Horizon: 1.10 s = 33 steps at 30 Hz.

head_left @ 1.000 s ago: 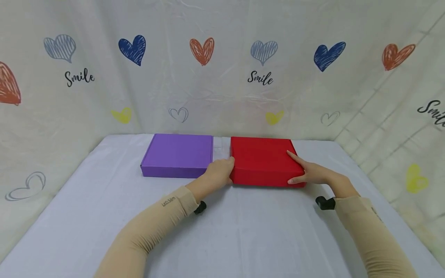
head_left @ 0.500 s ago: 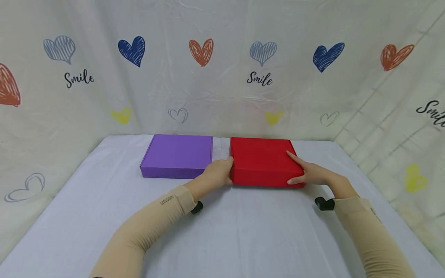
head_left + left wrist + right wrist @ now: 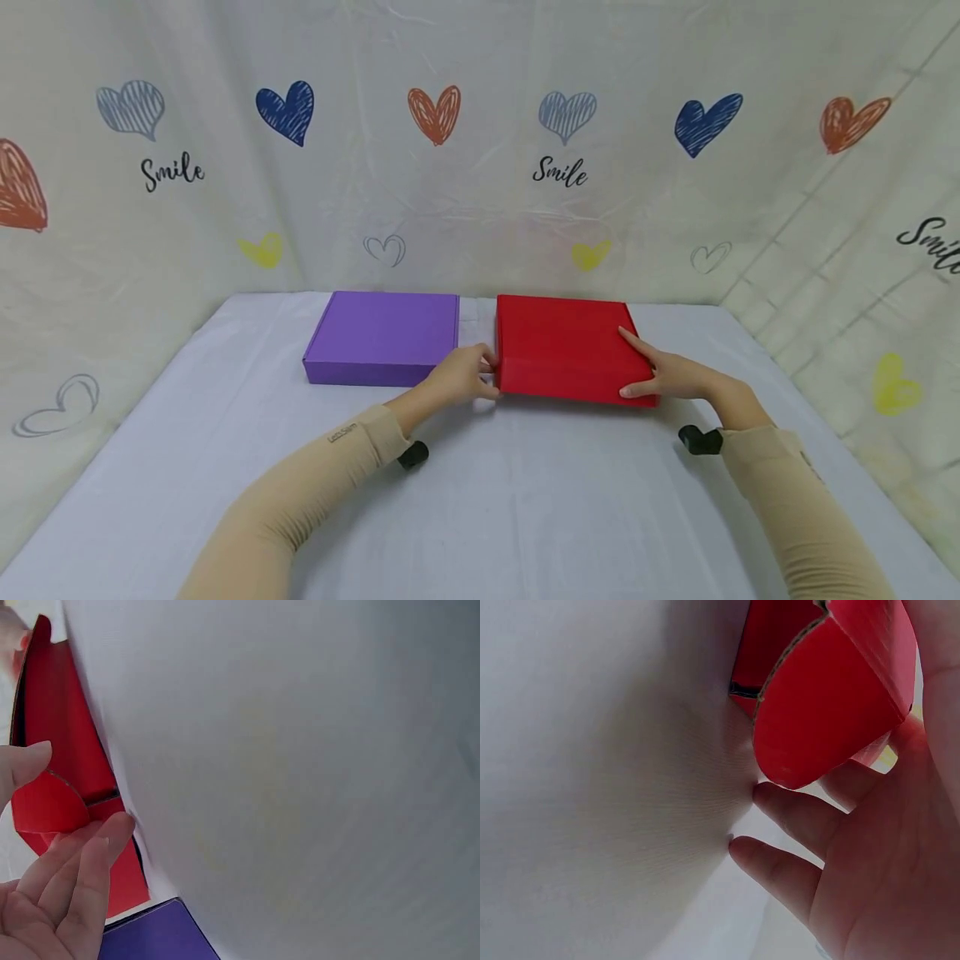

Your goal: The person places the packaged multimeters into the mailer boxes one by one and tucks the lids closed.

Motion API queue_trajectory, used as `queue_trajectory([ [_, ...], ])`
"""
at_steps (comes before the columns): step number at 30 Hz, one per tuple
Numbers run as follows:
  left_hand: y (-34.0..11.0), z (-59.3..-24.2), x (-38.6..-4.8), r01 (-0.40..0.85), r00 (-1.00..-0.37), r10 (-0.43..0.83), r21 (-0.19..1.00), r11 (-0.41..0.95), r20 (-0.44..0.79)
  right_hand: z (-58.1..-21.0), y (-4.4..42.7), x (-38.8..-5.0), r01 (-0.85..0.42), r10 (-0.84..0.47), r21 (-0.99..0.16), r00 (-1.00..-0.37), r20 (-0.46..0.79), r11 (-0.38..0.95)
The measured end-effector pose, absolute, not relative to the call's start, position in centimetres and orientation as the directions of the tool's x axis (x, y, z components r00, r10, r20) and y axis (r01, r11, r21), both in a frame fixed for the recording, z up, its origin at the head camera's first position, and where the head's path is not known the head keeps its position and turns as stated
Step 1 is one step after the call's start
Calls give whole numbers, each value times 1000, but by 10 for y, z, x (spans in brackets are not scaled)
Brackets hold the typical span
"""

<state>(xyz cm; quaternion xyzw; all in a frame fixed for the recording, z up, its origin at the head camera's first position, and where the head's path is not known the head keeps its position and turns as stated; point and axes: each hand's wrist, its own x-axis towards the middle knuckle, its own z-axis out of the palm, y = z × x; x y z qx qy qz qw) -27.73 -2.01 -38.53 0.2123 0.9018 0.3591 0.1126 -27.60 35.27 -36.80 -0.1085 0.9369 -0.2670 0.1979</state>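
Note:
A red cardboard box (image 3: 570,342) lies on the white cloth, its front flap tilted outward and a rounded side tab (image 3: 825,705) standing free in the right wrist view. My right hand (image 3: 678,375) grips the box's front right corner, thumb in front and index finger on top. At the front left corner, my left hand (image 3: 453,379) has thumb and fingers spread apart. In the left wrist view, the left rounded tab (image 3: 49,802) lies between that thumb and the fingers, which reach the box's side. The box's inside is mostly hidden.
A purple box (image 3: 386,333), closed, lies left of the red one with a narrow gap between them. Behind both hangs a pale curtain (image 3: 480,192) printed with hearts and "Smile". White cloth (image 3: 540,500) covers the table.
The left hand has drawn slightly left from the red box's side, its fingers spreading. The box's front flap has swung outward a little. My right hand stays in place; the purple box is still.

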Motion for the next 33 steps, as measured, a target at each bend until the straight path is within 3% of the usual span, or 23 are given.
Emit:
queue_trajectory([
  [12,-26,-386,-278,151,-894,431,828,541,-119,-369,354,-277,-99,-319,-559,-895,-310,823],
  [33,-36,-384,-273,83,-908,388,844,530,-155,-366,338,-273,-121,-324,-538,-897,-301,834],
])
